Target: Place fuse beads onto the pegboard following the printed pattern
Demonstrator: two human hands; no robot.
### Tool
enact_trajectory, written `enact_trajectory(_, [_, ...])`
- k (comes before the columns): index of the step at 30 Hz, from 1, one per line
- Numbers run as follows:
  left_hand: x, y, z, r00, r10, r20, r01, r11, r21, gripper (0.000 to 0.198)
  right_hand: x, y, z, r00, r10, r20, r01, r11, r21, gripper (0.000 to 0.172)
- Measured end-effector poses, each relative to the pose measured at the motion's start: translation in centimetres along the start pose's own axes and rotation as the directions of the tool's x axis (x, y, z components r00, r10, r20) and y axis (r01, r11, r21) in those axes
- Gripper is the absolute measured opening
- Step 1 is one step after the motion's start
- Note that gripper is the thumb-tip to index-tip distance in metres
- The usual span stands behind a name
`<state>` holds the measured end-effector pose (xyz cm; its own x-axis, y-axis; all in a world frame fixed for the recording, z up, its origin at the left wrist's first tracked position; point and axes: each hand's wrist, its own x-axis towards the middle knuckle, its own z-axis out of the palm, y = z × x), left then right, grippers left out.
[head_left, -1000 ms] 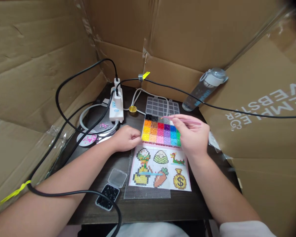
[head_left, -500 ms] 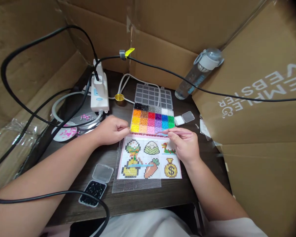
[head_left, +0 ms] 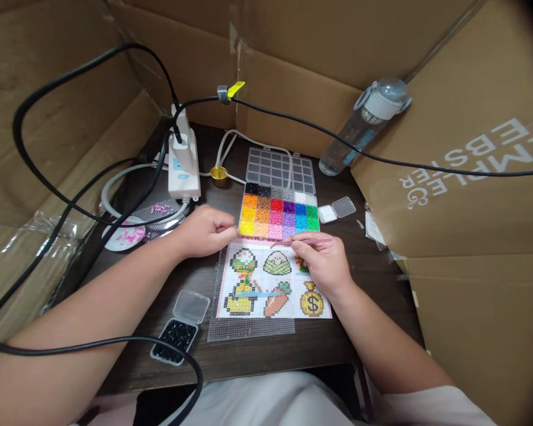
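Note:
My right hand (head_left: 326, 260) grips pink tweezers (head_left: 308, 241), their tips pointing left above the top edge of the pattern sheet (head_left: 257, 284). Pixel pictures, among them a carrot and a money bag, cover that sheet, which lies over a clear pegboard (head_left: 251, 331). Just beyond it stands the open bead box (head_left: 276, 217), its compartments filled with beads in many colours. My left hand (head_left: 208, 232) is closed at the box's near left corner; whatever its fingertips pinch is too small to make out. Colourful beads form a partial figure over the sheet's left side.
A small open case of black beads (head_left: 175, 340) sits front left, a white-bead case (head_left: 327, 213) right of the box. Cables loop past a power strip (head_left: 183, 171) and cross above the table. A water bottle (head_left: 364, 127) leans against the cardboard wall (head_left: 471, 236).
My right hand has drawn the tweezers left and slightly toward me, from the bead box's near edge to the top of the sheet. My left hand stays at the corner. The view has shifted slightly.

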<state>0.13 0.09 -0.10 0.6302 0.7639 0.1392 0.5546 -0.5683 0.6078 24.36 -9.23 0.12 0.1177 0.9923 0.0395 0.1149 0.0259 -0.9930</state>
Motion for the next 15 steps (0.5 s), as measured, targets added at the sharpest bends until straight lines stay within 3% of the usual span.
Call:
enact_trajectory(7, [0.0, -0.1, 0.2, 1.0, 0.023, -0.019, -0.023, 1.0, 0.018, 0.035, -0.4, -0.5, 2.4, 0.977, -0.078, 0.199, 0.084, 0.996, -0.023, 0.009])
enact_trajectory(15, [0.0, -0.2, 0.3, 0.998, 0.044, -0.033, -0.044, 0.999, -0.004, 0.033, -0.6, -0.1, 3.7, 0.961, -0.103, 0.257, 0.134, 0.985, -0.105, 0.011])
